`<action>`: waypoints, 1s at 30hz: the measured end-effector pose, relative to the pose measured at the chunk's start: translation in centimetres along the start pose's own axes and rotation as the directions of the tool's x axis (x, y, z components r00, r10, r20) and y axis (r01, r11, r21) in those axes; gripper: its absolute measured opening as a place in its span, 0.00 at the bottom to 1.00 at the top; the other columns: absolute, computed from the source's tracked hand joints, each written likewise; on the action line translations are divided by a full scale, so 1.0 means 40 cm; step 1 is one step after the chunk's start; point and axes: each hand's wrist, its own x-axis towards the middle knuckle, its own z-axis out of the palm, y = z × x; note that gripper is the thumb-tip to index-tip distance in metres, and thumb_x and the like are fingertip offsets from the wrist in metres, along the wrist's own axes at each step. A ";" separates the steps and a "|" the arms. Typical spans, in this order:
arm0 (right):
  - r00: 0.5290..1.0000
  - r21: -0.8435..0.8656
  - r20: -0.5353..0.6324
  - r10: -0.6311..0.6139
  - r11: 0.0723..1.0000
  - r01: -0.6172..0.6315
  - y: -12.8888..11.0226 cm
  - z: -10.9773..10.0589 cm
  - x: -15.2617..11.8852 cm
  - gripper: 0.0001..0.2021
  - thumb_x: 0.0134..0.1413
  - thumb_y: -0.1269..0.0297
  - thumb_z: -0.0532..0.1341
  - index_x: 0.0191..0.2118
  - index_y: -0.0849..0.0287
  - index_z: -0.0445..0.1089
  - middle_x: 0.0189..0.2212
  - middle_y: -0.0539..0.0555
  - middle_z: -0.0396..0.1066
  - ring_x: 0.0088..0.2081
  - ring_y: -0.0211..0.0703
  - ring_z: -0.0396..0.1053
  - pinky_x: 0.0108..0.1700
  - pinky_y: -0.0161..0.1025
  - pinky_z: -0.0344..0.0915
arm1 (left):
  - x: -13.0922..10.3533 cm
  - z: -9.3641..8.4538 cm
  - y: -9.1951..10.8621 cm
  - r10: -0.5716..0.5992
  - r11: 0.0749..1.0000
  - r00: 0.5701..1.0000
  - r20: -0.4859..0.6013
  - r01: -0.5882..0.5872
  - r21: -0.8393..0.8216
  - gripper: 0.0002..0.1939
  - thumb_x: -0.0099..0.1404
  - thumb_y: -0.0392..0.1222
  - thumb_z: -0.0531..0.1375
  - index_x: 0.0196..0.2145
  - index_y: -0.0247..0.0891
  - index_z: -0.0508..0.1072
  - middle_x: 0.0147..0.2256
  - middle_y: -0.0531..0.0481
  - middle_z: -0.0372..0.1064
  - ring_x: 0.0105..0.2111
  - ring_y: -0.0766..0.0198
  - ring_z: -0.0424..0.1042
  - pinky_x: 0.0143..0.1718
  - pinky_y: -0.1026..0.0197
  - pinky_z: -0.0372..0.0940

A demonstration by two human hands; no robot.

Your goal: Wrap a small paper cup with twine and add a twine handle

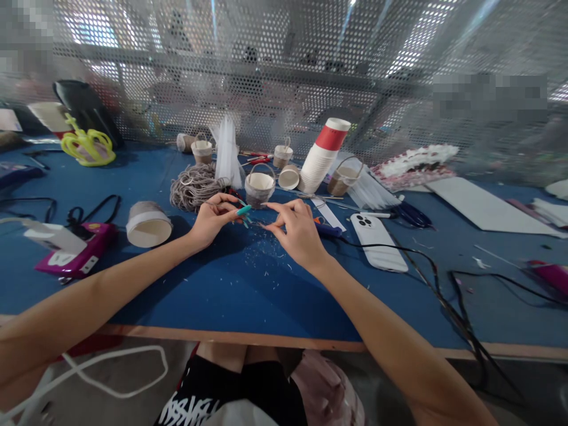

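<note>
Left hand (213, 220) pinched teal piece (244, 210) above worktop (222, 296), near basket (260, 190) | right hand (298, 228) close by, grip unclear | step: seemingly fine handwork | next move: called for steady fingertips

Both hands (257, 223) near teal piece (244, 210) | grey cord bundle (193, 188) behind | white phone (380, 244) right

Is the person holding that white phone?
No, the white phone lies on the blue table, apart from the person's right hand and off to its right.
</note>
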 end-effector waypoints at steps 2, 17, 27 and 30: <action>1.000 -0.013 -0.014 -0.006 1.000 0.006 -0.001 0.000 0.000 0.18 0.54 0.71 0.61 0.51 0.60 0.65 0.24 0.53 0.69 0.42 0.51 0.65 0.44 0.47 0.58 | 0.000 0.002 0.003 -0.009 1.000 1.000 -0.002 0.009 -0.018 0.18 0.46 0.41 0.70 0.32 0.33 0.69 0.21 0.54 0.73 0.21 0.68 0.73 0.25 0.67 0.66; 0.999 -0.011 -0.051 -0.007 1.000 0.007 0.002 0.012 -0.004 0.13 0.53 0.71 0.62 0.46 0.57 0.68 0.25 0.52 0.70 0.40 0.50 0.64 0.46 0.47 0.59 | -0.003 0.008 -0.002 -0.115 0.992 0.992 -0.041 0.113 -0.061 0.14 0.41 0.46 0.71 0.23 0.33 0.77 0.20 0.51 0.73 0.22 0.70 0.70 0.26 0.67 0.64; 0.996 -0.062 0.085 -0.021 0.998 0.027 0.019 -0.006 0.010 0.08 0.52 0.61 0.63 0.34 0.60 0.73 0.30 0.56 0.73 0.42 0.50 0.64 0.43 0.46 0.59 | 0.002 0.000 -0.009 -0.035 0.990 0.999 -0.014 0.037 0.139 0.13 0.46 0.48 0.69 0.23 0.34 0.77 0.20 0.50 0.72 0.22 0.68 0.69 0.26 0.65 0.64; 0.983 0.009 0.178 -0.046 0.999 0.045 0.026 -0.004 0.012 0.08 0.57 0.64 0.58 0.34 0.59 0.73 0.32 0.56 0.73 0.39 0.47 0.64 0.42 0.44 0.60 | 0.002 -0.002 -0.006 -0.006 0.986 1.000 0.004 0.005 0.164 0.11 0.47 0.45 0.68 0.23 0.34 0.77 0.21 0.49 0.73 0.22 0.68 0.70 0.25 0.65 0.64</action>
